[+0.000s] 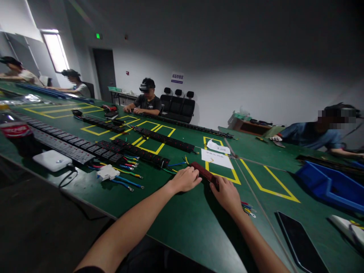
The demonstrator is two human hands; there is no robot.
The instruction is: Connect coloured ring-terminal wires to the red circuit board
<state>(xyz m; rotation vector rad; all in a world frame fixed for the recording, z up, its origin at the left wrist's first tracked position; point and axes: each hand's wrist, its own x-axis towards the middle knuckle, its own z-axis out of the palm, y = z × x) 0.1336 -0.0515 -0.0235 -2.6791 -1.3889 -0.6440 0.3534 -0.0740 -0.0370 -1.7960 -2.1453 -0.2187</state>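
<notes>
In this room with a grey-white wall (216, 49), you sit at a long green table (176, 222) marked with yellow tape. At the left edge stands a cola bottle (17, 131), and near it lies a white device (52, 161) with a black cable. Behind this device run long socket strips (64, 146). To the right, a white connector piece (107, 173) lies beside coloured wires (122, 183) which end in metal rings. A black strip (146, 153) lies a little farther back, pointing toward your hands. Your left hand (185, 180) is with bent fingers at the near side of a dark red bar (202, 171); whether this grip is closed around it, I cannot tell. The bar lies slanting between your two hands, just before the white papers (217, 159). Your right hand (226, 193) has a narrow grip, and it holds the right end of the bar between thumb and fingers. Beside your right wrist are short wires (248, 207) with ring ends. Farther right lies a dark phone (300, 242), and behind it a blue bin (330, 185). In the back, a person in a blue shirt (304, 134) leans over the table.
</notes>
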